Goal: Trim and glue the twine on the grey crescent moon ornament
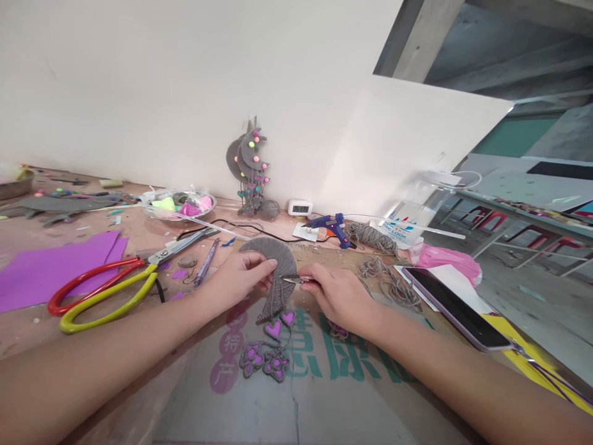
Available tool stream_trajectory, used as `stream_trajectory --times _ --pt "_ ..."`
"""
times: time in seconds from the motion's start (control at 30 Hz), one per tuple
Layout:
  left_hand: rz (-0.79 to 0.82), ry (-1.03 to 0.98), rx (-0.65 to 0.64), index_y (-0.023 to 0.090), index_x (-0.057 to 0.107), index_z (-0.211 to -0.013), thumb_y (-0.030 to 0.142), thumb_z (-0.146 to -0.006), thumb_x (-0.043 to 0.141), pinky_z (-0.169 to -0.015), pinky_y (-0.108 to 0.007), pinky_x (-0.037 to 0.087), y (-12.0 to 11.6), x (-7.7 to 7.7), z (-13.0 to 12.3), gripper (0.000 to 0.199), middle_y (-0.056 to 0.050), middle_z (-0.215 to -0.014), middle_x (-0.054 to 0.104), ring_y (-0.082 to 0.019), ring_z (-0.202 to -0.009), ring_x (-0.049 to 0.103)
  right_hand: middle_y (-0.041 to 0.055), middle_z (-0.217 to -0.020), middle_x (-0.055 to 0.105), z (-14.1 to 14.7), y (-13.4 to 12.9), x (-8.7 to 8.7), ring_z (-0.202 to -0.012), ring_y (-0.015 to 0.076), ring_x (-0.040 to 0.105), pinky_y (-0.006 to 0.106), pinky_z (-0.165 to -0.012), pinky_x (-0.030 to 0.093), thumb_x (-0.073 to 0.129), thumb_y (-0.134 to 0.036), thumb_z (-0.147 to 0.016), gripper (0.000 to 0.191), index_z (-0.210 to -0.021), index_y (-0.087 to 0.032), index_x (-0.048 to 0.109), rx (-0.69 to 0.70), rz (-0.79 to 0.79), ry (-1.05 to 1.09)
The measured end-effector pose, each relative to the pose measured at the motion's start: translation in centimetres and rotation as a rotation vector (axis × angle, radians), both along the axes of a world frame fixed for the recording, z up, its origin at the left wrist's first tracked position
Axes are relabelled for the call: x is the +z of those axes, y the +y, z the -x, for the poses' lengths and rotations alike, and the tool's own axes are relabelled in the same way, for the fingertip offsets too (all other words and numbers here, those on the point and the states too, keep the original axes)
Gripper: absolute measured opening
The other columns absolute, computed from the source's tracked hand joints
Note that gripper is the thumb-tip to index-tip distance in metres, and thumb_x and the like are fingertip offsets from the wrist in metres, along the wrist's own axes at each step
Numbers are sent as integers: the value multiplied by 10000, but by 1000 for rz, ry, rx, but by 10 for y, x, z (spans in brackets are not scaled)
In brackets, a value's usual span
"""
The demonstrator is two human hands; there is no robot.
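- The left hand (241, 272) is clamping, thumb over fingers, on a grey yarn-wrapped crescent (283, 262) in the middle of the scene, above the printed cardboard sheet (208, 411).
- The right hand (340, 296) is closing around small pointed metal scissors (293, 280), whose tips are meeting the crescent's right side; whether yarn is lying between the blades, I cannot tell.
- Good control is probably depending on a firm left pinch, fingertips staying clear of the points, and blades running shallow so the wrapping is not fraying.
- The yarn is winding in close, ridged, matte rows, with loose strands crossing the face.
- On the near side, purple hearts (273, 330) and grey-edged purple flowers (277, 366) are lying on the cardboard, looking flat and felt-like inside corded outlines.
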State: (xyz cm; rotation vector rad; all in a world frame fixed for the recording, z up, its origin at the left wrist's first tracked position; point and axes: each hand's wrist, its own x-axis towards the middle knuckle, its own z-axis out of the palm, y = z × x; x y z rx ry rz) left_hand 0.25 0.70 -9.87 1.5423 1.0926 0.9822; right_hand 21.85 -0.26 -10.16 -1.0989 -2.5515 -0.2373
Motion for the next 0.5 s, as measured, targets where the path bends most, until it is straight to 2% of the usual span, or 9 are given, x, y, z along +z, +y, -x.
stream_trajectory --times 0.2,0.5 --pt "-12 0 -3 157 569 -592 468 -757 571 -555 -230 460 4 -8 3 352 8 -565 584 -122 -547 562 70 -861 677 -2 -2 3 -710 185 621 278 -613 415 402 -236 -922 218 -1092 -147 505 10 -6 88" --pt "-39 -16 -8 156 571 -585 456 -764 575 -564 -232 469 4 -9 2 349 5 -558 574 -122 -544 558 60 -864 671 2 -3 5 -740 192 621 280 -605 392 378 -268 -934 227 -1081 -158 510 -5 26 -14"
